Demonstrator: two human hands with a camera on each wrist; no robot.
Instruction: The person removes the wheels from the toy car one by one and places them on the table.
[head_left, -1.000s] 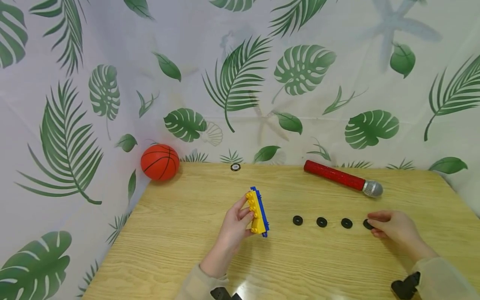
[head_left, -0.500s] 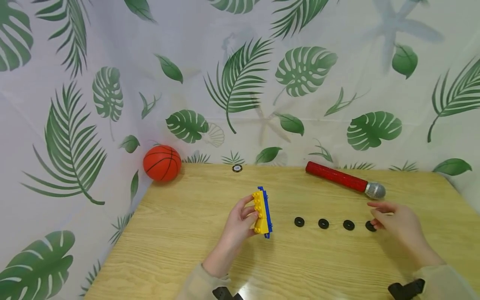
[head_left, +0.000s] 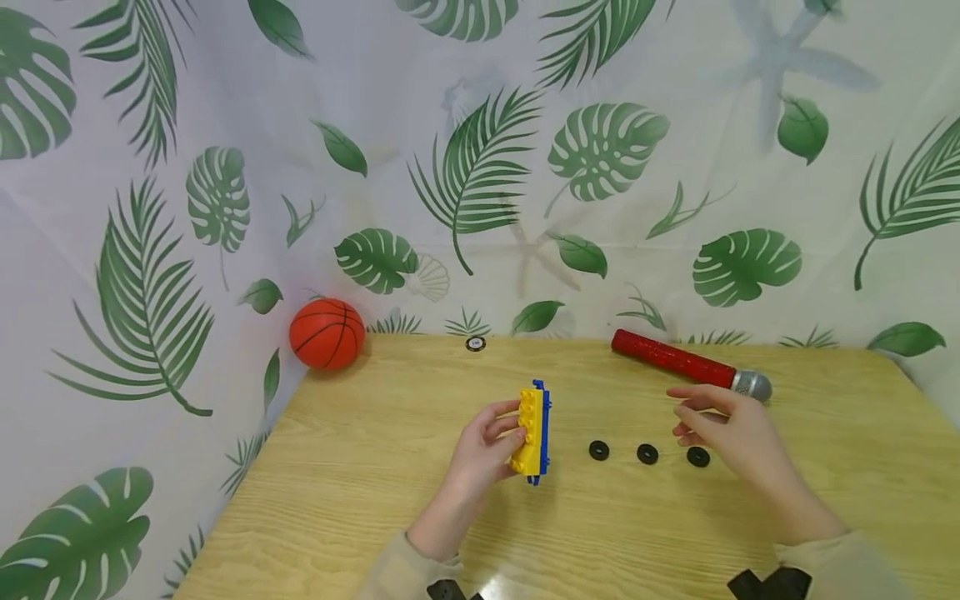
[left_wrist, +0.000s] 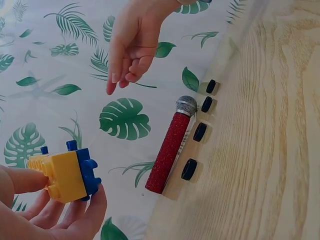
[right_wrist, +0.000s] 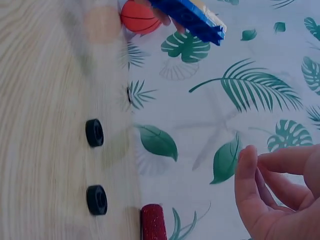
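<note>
My left hand point(head_left: 480, 446) holds a yellow-and-blue toy building-block piece point(head_left: 531, 432) between thumb and fingers, raised over the table. Yellow studs face left and small blue pegs stick out along the other side. In the left wrist view its yellow end point(left_wrist: 67, 175) shows above my fingers. My right hand point(head_left: 727, 425) hovers with fingers loosely bent and nothing between them, as the right wrist view shows. Below it, small black toy wheels lie flat in a row. The nearest wheel point(head_left: 698, 457) is just left of the hand; the rightmost wheel point(left_wrist: 211, 86) is hidden behind it in the head view.
A red microphone point(head_left: 671, 358) with a silver head lies behind the right hand. At the back left sits a small orange basketball point(head_left: 327, 334). A round black-and-white chip point(head_left: 476, 343) is at the table's back edge, against the leaf-patterned cloth point(head_left: 480, 167).
My right hand has let go of the rightmost wheel, lifted and moved left. My left hand has shifted slightly right, turning the block piece more upright in the head view.
</note>
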